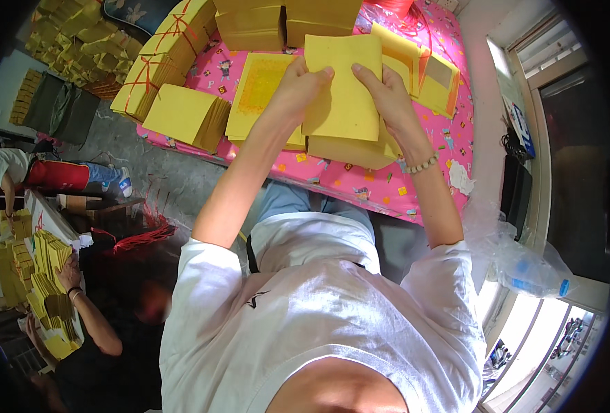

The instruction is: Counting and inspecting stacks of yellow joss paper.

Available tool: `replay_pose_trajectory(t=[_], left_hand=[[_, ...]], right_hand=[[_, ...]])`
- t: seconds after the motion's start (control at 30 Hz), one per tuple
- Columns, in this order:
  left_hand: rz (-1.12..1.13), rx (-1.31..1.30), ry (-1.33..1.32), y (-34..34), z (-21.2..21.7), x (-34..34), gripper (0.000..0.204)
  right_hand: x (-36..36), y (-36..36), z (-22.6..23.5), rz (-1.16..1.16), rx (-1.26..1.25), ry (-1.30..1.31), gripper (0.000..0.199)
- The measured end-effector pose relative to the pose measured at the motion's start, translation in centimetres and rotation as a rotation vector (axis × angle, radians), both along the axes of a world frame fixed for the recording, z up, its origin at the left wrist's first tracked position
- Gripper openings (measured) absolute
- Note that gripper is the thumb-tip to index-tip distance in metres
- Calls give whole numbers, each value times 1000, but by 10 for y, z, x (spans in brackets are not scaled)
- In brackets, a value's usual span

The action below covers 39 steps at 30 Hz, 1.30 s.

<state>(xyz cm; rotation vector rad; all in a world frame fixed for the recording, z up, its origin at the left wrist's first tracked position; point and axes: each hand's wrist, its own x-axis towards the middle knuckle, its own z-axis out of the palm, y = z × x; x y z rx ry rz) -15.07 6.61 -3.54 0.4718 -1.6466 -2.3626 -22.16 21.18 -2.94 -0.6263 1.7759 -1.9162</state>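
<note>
A folded yellow paper sheet point(343, 103) is held upright between my two hands. My left hand point(299, 88) pinches its left edge, thumb on the near face. My right hand point(389, 98) grips the right edge the same way, a beaded bracelet on its wrist. Below the sheet sits a stack of folded yellow paper point(353, 150), partly hidden by it. Left of that lies a flat stack of yellow paper point(258, 86) with an orange-and-gold patch on top, partly covered by my left forearm. Another folded yellow stack point(181, 113) stands farther left.
The table has a pink patterned cover point(360, 186). Yellow bundles tied with red string point(146, 76) line its left side; more stacks point(250, 27) stand behind. Open yellow folds point(437, 86) lie at the right. Two other people handle yellow paper point(50, 275) at lower left. A plastic bag point(525, 265) hangs right.
</note>
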Motion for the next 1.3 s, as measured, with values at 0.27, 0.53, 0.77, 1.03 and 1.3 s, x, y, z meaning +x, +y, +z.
replay_pose_trajectory(t=[0.27,0.53,0.77,1.03,1.3], left_hand=[[-110,35,-47,-4,11,3,29],[15,-112,191,8,-4,17,34],[30,-115,191,16,6,41,33],[-9,-98,214,15,6,56,35],[-2,-62,186,3,13,62,33]], right_hand=[[0,0,-1,-8,3,-24,32],[4,11,-4,0,-29,-1,31],[0,17,0,-38,-13,67,23],[8,18,8,-50,-68,70,19],[33,26,8,113,109,32,31]])
